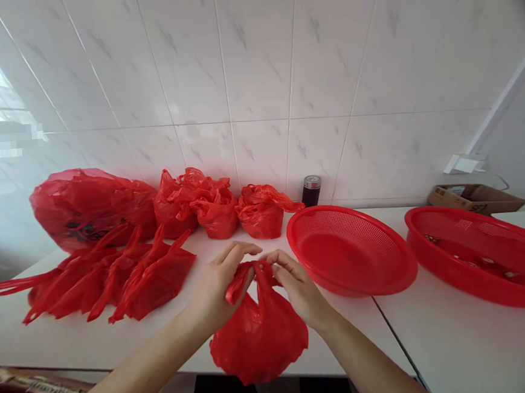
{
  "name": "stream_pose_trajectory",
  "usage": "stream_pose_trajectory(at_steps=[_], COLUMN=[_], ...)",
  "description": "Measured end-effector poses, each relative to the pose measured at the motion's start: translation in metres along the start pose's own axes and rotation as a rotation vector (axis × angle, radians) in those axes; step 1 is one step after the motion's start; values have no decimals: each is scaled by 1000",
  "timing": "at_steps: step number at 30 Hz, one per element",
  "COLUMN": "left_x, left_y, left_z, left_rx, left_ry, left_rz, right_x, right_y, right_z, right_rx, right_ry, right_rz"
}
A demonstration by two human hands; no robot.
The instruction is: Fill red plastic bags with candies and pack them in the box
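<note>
A big sack point(94, 203), tied bags point(219, 218) and a flask point(312, 192) line the wall point(257, 70). Flat bags point(151, 278) lie at left; a colander point(335, 251) sits just beside the right hand point(299, 287), with a tub point(450, 272) and a box point(476, 198) farther right. The bag point(260, 342) is right below both hands. The left hand point(221, 278), half curled, grips its handles; the right's fingers pinch them. The bag overlaps the table's point(74, 338) front edge; whether it rests there is unclear. White tabletop shows between the flat bags and the colander.
</note>
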State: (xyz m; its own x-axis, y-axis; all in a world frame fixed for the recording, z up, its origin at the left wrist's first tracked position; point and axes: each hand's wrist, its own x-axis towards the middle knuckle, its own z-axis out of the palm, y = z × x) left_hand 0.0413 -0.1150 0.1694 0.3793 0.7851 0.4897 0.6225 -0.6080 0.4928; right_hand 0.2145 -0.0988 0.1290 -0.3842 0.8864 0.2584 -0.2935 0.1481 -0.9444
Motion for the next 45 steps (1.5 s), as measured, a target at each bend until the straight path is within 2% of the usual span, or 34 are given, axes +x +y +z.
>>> stream_pose_trajectory(at_steps=[4,8,10,13,15,18,21,25,28,31,35,39,42,45], left_x=[-9,-17,-26,-49,-67,-86,-88,-80,-73,-64,-50,-44,-45,-44], left_y=[1,-12,-32,-74,-100,-123,-126,-116,-108,-107,-115,-123,-127,-133], left_z=[6,8,5,-3,-7,-10,-8,7,30,57,84,91,90,91], left_rx=[-96,-91,-45,-30,-50,-94,-116,-100,-77,-57,-4,95,191,266], left_ry=[-104,-153,-154,-130,-152,-184,-185,-160,-109,-123,-194,-260,-285,-306], left_rz=[-103,-184,-257,-448,-566,-642,-652,-604,-518,-423,-353,-375,-417,-472], right_x=[-1,-3,-8,-23,-33,-41,-40,-35,-36,-39,-41,-39,-34,-25], right_y=[-1,16,31,56,74,95,106,103,97,101,121,129,129,132], right_z=[2,-2,-11,-28,-36,-42,-45,-54,-53,-42,-33,-42,-53,-63], right_rx=[-133,-138,-79,-14,-13,-28,-40,-137,-272,-531,-733,-742,-761,-751], right_ry=[187,264,332,437,463,480,503,555,435,280,255,269,265,317], right_rz=[-144,-65,15,107,160,214,223,202,176,144,77,-1,22,50])
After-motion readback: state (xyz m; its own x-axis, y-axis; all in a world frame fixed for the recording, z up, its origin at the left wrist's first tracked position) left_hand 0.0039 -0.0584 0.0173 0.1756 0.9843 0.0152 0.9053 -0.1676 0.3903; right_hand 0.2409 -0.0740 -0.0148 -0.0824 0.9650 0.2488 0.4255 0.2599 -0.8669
